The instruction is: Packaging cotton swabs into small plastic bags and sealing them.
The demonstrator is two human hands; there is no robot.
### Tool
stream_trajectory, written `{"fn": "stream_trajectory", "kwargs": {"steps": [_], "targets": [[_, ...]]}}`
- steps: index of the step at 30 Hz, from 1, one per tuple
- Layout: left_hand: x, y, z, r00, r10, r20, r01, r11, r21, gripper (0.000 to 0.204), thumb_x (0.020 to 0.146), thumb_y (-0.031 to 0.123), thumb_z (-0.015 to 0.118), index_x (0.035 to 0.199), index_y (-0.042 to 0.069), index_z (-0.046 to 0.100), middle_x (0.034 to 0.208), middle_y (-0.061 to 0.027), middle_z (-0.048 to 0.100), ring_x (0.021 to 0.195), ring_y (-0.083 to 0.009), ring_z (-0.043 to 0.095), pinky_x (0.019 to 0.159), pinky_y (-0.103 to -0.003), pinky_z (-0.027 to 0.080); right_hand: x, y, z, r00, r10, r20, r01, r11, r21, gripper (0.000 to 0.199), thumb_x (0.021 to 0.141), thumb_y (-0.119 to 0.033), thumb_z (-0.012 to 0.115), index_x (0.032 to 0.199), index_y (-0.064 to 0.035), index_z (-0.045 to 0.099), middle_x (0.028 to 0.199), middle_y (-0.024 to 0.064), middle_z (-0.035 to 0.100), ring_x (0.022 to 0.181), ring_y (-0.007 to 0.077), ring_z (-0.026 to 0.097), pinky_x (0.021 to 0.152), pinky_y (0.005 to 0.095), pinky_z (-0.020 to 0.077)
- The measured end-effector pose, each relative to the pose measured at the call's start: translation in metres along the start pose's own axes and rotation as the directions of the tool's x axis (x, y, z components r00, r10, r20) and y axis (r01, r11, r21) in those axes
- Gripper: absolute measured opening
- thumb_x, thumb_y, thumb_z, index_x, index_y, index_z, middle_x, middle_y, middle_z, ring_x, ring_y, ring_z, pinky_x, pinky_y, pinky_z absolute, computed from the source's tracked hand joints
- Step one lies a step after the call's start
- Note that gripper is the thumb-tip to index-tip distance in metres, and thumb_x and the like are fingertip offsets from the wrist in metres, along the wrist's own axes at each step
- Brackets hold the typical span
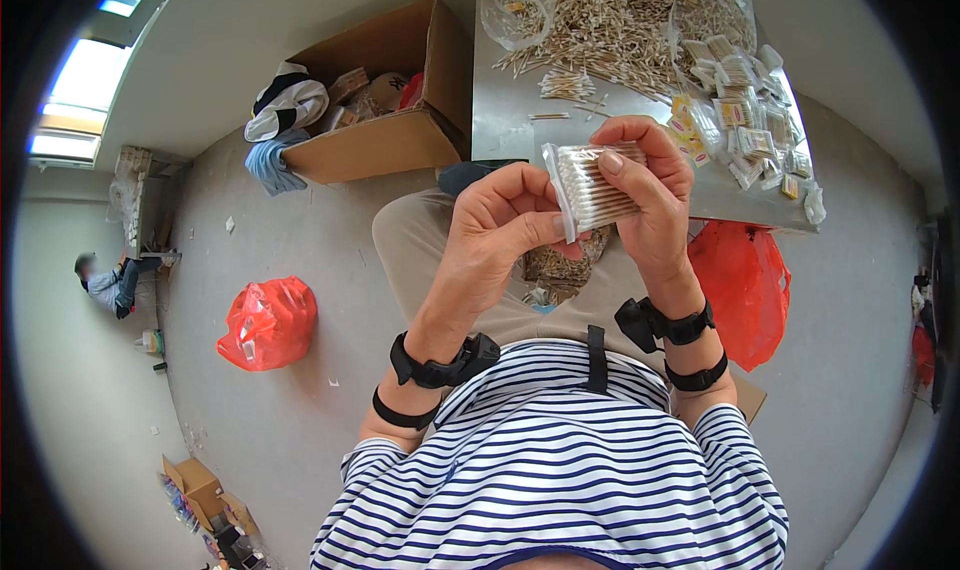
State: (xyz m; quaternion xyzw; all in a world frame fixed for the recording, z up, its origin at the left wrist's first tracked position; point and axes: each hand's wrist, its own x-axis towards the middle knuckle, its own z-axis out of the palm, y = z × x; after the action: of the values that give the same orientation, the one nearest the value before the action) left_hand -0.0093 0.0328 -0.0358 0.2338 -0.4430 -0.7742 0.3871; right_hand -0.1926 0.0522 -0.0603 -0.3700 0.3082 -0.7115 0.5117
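Between my two hands, above my lap, is a clear plastic bag of cotton swabs, their white tips lined up toward the left. The fingers of my left hand pinch the bag's edge at that end. My right hand wraps round the other end, its thumb lying across the swabs. Beyond them on the metal table lie a small stack of swabs and a large heap of loose swabs. At the table's right sit several filled packets of swabs.
An open cardboard box with cloths over its side stands left of the table. A red plastic bag rests on the floor at left; another red bag hangs by the table's front edge. Far left, another person sits by a table.
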Motion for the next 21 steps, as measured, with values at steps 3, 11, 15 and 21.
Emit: {"fn": "stream_trajectory", "kwargs": {"steps": [3,11,15,21], "targets": [[0.000,-0.001,0.001,1.000,-0.004,-0.005,0.004,1.000,0.002,0.014,0.094,-0.001,0.069,0.107,-0.003,0.065,0.098,-0.0110,0.073,0.085,-0.0169,0.072,0.076,-0.031,0.063,0.000,0.001,0.000,1.000,-0.024,-0.006,0.024,0.999,-0.034,0.019,0.093,-0.007,0.067,0.110,0.0011,0.066,0.100,0.0040,0.069,0.088,0.0078,0.063,0.081,0.0236,0.0504],[0.002,-0.005,-0.003,1.000,-0.010,0.025,0.011,0.999,-0.043,0.015,0.093,0.001,0.071,0.106,-0.003,0.065,0.096,-0.0107,0.073,0.082,-0.0172,0.072,0.074,-0.029,0.061,-0.002,0.001,-0.001,1.000,-0.026,-0.011,0.026,0.997,-0.069,0.019,0.093,-0.007,0.067,0.110,0.0008,0.066,0.100,0.0038,0.069,0.088,0.0076,0.063,0.080,0.0233,0.0504],[0.003,-0.011,-0.008,0.999,0.004,0.033,-0.004,1.000,0.012,0.020,0.093,0.006,0.071,0.110,-0.002,0.064,0.099,-0.0128,0.072,0.086,-0.0187,0.073,0.071,-0.032,0.063,-0.002,0.000,0.003,1.000,-0.024,-0.015,0.023,0.997,-0.071,0.018,0.093,-0.008,0.067,0.109,0.0008,0.066,0.099,0.0036,0.069,0.087,0.0071,0.062,0.079,0.0229,0.0502],[0.004,-0.014,-0.003,1.000,0.007,0.027,-0.005,0.997,-0.073,0.015,0.094,0.004,0.072,0.105,-0.001,0.064,0.094,-0.0098,0.073,0.082,-0.0163,0.072,0.074,-0.029,0.062,-0.004,0.003,0.000,0.998,-0.016,-0.057,0.011,0.997,-0.071,0.016,0.095,-0.007,0.065,0.109,0.0012,0.066,0.098,0.0026,0.067,0.084,0.0058,0.061,0.076,0.0218,0.0493]]}}
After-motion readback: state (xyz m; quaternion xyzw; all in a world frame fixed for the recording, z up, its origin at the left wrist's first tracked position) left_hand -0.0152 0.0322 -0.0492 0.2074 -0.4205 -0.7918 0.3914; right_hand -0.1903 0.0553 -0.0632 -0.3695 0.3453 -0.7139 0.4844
